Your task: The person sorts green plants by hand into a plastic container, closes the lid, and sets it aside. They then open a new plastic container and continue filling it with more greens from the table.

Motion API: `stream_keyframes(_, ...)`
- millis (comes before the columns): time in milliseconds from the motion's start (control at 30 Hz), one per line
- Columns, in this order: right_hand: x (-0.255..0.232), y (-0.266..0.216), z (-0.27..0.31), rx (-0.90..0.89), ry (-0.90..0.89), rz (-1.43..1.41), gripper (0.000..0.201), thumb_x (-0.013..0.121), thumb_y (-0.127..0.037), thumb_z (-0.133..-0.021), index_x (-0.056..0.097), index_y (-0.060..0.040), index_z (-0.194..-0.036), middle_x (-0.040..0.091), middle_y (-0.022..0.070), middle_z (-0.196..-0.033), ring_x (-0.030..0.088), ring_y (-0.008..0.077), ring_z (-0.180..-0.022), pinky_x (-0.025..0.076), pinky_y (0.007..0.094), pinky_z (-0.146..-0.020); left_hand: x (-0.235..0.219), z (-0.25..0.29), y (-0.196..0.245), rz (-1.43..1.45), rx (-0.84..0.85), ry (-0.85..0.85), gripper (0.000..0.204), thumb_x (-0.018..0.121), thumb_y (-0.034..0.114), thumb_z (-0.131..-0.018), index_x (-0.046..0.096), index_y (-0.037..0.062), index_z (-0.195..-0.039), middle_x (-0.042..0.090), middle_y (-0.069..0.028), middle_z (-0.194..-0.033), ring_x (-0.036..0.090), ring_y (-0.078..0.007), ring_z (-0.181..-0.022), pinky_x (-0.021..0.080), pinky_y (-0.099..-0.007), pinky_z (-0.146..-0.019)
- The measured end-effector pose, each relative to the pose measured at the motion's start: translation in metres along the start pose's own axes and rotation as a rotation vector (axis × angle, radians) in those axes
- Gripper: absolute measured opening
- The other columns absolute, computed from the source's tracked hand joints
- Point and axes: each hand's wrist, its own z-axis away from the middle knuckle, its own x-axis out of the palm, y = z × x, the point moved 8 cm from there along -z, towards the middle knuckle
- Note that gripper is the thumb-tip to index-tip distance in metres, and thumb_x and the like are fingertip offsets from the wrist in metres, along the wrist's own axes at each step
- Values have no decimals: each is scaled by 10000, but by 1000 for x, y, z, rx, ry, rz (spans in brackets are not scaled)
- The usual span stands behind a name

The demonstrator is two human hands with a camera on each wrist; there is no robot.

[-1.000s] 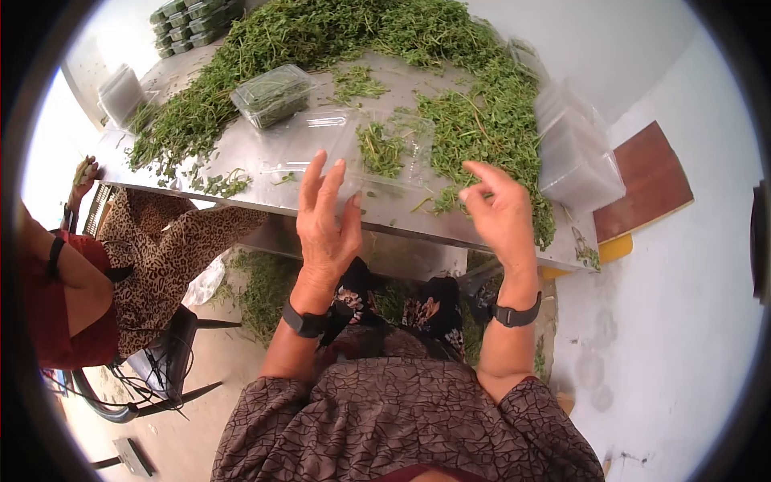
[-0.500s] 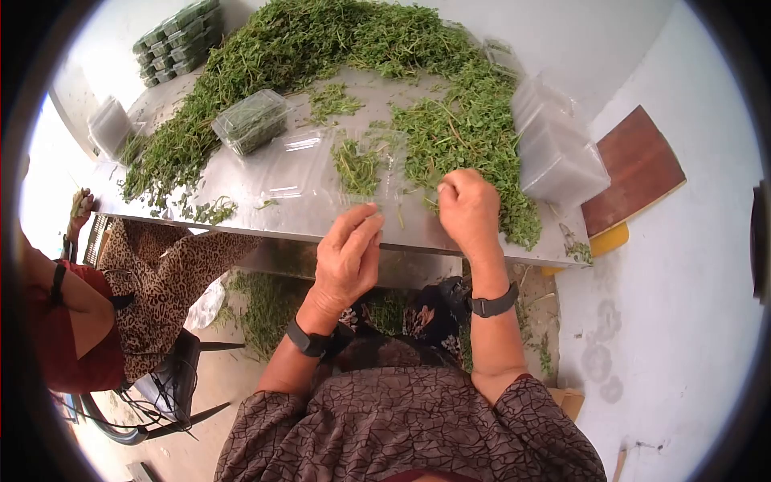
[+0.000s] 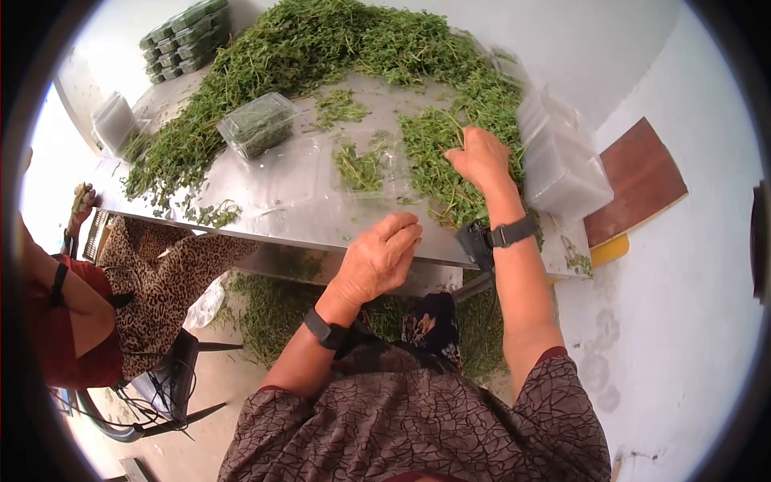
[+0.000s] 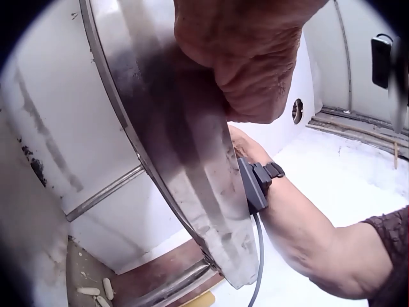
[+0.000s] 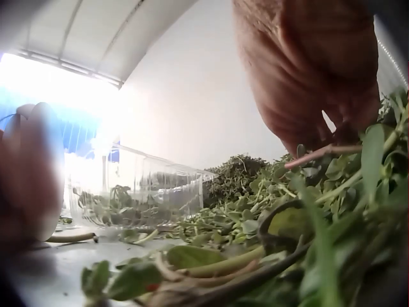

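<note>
My right hand reaches over the heap of leafy greens on the right of the metal table, thumb and fingers curled down onto the stems. In the right wrist view a reddish stem lies right at its fingertips. My left hand hovers by the table's front edge, fingers loosely bent, nothing visible in it; its palm is hidden. Between the hands and beyond them, an open clear plastic box holds a small bunch of greens. A filled clear box stands to its left.
Stacked empty clear boxes stand at the table's right end. More greens are piled along the back. Filled boxes are stacked at the far left, with empty ones nearer. Another person sits at the left.
My right hand has moved forward from the table's near side onto the greens, its fingers curling down. My left hand has drawn back and right, its spread fingers bending together.
</note>
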Motion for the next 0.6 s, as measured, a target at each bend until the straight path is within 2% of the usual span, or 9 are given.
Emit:
stream_keyframes(133, 2, 6, -17, -62, 11, 110, 121, 668, -106, -698, 650, 12, -718, 639, 212, -777, 627, 380, -748, 487, 452, -687, 1, 0, -5, -2, -30, -37, 164, 629, 27, -754, 605, 37, -916, 593, -88, -987, 616, -288, -819, 519, -353, -681)
stream_keyframes(200, -19, 6, -15, -55, 140, 1, 79, 622, -42, -665, 670, 2, -710, 631, 210, -724, 624, 367, -679, 486, 441, -643, 0, -1, -4, 8, -55, -41, 163, 633, 12, -752, 613, 36, -912, 602, -88, -974, 622, -286, -823, 523, -354, -682)
stream_keyframes(233, -41, 8, -8, 56, 124, -304, 146, 608, -35, -663, 693, -10, -779, 637, 202, -727, 629, 354, -684, 488, 427, -647, 0, -1, -4, 20, -76, -50, 163, 637, -3, -751, 621, 34, -908, 611, -89, -961, 627, -283, -827, 527, -354, -683)
stream_keyframes(333, -46, -6, -10, -49, 115, -264, 165, 610, -47, -678, 706, -19, -809, 636, 201, -712, 632, 337, -669, 491, 420, -640, 1, -3, -4, 19, -88, -67, 160, 641, 1, -751, 622, 33, -906, 611, -88, -961, 628, -281, -825, 527, -351, -687)
stream_keyframes(367, -35, -9, -13, -63, 15, -180, 203, 654, -106, -704, 701, -30, -886, 660, 188, -794, 646, 324, -741, 499, 411, -697, 1, -2, -4, 19, -88, -67, 160, 641, 1, -751, 622, 33, -906, 611, -88, -961, 628, -281, -825, 527, -351, -687)
stream_keyframes(400, -30, -9, -14, -65, 16, -180, 203, 654, -106, -704, 701, -30, -886, 660, 188, -794, 646, 324, -741, 499, 411, -697, 1, -1, -4, 24, -87, -63, 158, 642, 2, -751, 623, 32, -905, 612, -90, -959, 629, -280, -825, 526, -352, -689)
stream_keyframes(500, -10, -21, -14, -127, -60, -8, 447, 738, -275, -720, 626, -42, -1085, 649, 163, -1036, 615, 314, -977, 474, 408, -852, 0, -2, -5, 34, -88, -52, 157, 643, 3, -750, 625, 30, -903, 612, -93, -955, 629, -281, -827, 526, -352, -694)
stream_keyframes(533, -10, -28, -15, -132, -62, -9, 447, 738, -275, -720, 626, -42, -1085, 649, 163, -1036, 615, 314, -977, 474, 408, -852, 0, -2, -5, 44, -91, -50, 158, 644, 3, -749, 625, 29, -903, 612, -96, -952, 629, -283, -830, 525, -351, -696)
stream_keyframes(600, 6, -35, -14, -94, -307, 81, 625, 737, -315, -708, 551, -24, -1229, 619, 203, -1116, 583, 327, -1063, 453, 385, -911, -1, -2, -3, 36, -88, -48, 159, 644, 2, -747, 625, 27, -903, 611, -98, -951, 628, -286, -832, 524, -352, -697)
